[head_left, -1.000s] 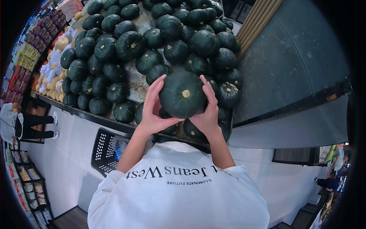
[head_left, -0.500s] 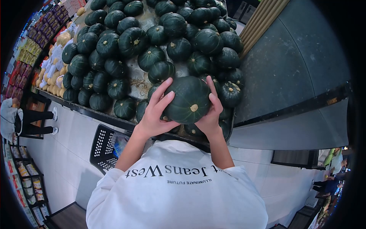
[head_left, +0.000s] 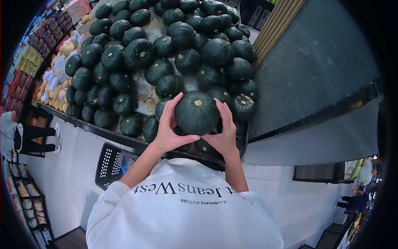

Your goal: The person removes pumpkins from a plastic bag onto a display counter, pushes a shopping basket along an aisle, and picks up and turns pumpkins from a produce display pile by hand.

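Rows of purple bags (head_left: 43, 37), yellow bags (head_left: 29, 60) and red bags (head_left: 20, 87) sit at the upper left. A pink and white box (head_left: 78, 10) is up near the top edge. Round tan fruits (head_left: 54, 94), some in white nets (head_left: 59, 71), make a pile lower down. At the left edge stands a person (head_left: 35, 132) in black pants. A black basket (head_left: 103, 172) with little holes is left of the middle. Small packets fill a shelf (head_left: 29, 181) at the lower left. A big grey board (head_left: 306, 70) and brown wood strips (head_left: 280, 27) are at the upper right.
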Demonstrator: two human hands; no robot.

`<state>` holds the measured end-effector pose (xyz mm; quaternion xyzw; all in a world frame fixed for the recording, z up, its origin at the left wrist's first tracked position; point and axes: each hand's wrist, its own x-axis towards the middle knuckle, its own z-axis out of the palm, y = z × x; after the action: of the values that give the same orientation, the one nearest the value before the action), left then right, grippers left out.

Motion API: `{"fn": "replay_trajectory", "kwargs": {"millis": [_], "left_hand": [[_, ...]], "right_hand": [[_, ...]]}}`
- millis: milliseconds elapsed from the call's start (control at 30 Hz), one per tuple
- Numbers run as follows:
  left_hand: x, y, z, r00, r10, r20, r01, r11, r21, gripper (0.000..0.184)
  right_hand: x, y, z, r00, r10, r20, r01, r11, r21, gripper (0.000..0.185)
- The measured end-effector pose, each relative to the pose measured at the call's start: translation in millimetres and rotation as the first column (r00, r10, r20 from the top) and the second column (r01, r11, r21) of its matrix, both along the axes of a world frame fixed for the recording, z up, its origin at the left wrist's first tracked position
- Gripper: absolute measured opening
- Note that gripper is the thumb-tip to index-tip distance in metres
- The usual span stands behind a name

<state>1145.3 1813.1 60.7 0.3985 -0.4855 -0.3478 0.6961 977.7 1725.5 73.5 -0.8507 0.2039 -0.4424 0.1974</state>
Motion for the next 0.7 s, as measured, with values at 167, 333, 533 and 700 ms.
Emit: {"fn": "replay_trajectory", "kwargs": {"millis": [167, 333, 533, 700], "left_hand": [[24, 24, -9, 1.000, 0.029, -0.005, -0.029, 0.999, 0.029, 0.107], [59, 47, -11, 0.964, 0.246, 0.106, -0.245, 0.969, -0.017, 0.110], [96, 60, -9, 0.795, 0.444, 0.414, -0.466, 0.883, -0.054, 0.105], [104, 66, -13, 0.612, 0.546, 0.572, -0.556, 0.811, -0.180, 0.103]], "right_hand": [[24, 6, 12, 0.988, 0.080, -0.131, -0.093, 0.991, -0.096, 0.091], [68, 18, 28, 0.959, 0.207, -0.194, -0.230, 0.967, -0.106, 0.089], [118, 17, 22, 0.928, 0.224, -0.297, -0.272, 0.953, -0.133, 0.092], [140, 18, 12, 0.937, 0.200, -0.287, -0.271, 0.933, -0.235, 0.089]]}}
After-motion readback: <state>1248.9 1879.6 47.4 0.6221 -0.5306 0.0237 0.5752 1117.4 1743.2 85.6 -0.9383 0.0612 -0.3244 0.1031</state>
